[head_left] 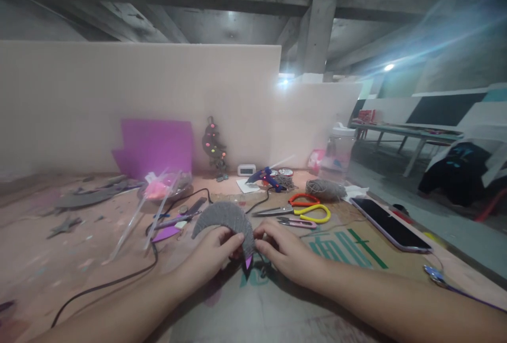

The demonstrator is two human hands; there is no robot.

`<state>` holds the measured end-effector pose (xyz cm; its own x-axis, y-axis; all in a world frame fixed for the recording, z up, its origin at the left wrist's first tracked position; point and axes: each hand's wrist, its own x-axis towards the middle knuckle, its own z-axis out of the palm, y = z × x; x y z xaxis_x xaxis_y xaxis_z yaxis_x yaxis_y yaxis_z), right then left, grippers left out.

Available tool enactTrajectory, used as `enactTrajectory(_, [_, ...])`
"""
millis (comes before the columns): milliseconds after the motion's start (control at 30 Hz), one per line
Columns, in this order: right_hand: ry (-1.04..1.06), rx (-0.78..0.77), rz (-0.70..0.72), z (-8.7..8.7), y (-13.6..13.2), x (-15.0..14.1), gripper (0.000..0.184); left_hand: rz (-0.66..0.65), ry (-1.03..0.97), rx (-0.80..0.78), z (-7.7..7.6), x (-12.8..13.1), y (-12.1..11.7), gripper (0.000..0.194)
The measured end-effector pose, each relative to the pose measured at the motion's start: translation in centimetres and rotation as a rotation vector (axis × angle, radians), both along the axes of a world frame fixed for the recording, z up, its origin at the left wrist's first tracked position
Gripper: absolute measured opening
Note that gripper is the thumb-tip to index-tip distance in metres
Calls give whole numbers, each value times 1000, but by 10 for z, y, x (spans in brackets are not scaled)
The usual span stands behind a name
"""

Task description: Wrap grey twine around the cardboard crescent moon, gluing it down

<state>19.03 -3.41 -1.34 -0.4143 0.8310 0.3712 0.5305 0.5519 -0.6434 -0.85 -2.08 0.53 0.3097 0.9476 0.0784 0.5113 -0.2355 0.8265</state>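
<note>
1. Pinkish table (31, 263), speckled with scraps.
2. Left: grey star (65, 225), black cord (106, 283).
3. Back: white clock (246, 169), lidded clear jar (339, 150).
4. Right: dark-screened phone (390, 224).
5. Centre: green-printed brown sheet (336, 229).

Crescent (226, 215): grey, cord-wrapped w/ close parallel turns; purple tip (249, 262) exposed at lower end, pointing down. Body arched, convex side up/R. L hand (219, 247) grips inner curve; R hand (283, 250) at outer edge.
</note>
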Motion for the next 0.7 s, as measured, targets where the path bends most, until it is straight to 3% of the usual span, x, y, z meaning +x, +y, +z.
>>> enactTrajectory(700, [-49, -7, 15, 0, -1, 1, 11, -11, -45, -33, -8, 0, 6, 36])
